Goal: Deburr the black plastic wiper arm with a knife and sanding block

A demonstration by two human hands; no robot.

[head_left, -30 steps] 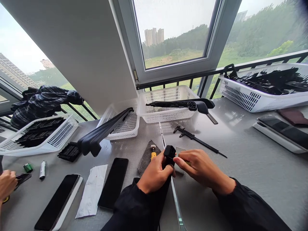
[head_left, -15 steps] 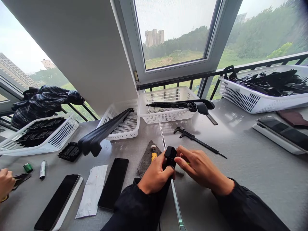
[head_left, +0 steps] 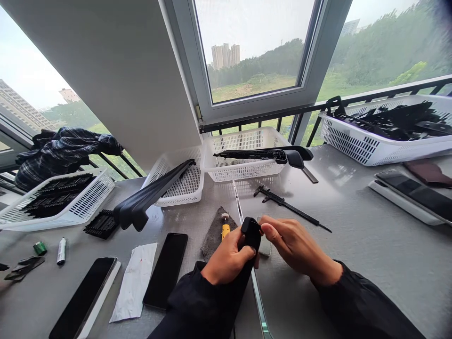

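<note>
Across a metal counter [head_left: 360, 245], in front of the middle white basket [head_left: 249, 174], a person's left hand [head_left: 229, 258] grips a long black part [head_left: 251, 230]; the right hand [head_left: 298, 246] curls its fingers at the tip, their hold unclear. A caliper [head_left: 290, 206] lies front-right of the basket.

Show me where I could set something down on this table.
The widest bare patch of the table lies right, between the caliper, the phone on a white slab and the right sleeve. A smaller one lies left of the leftmost phone. It's crowded beside the left hand: grey cloth, yellow tool, middle phone and white paper sit close together.
</note>
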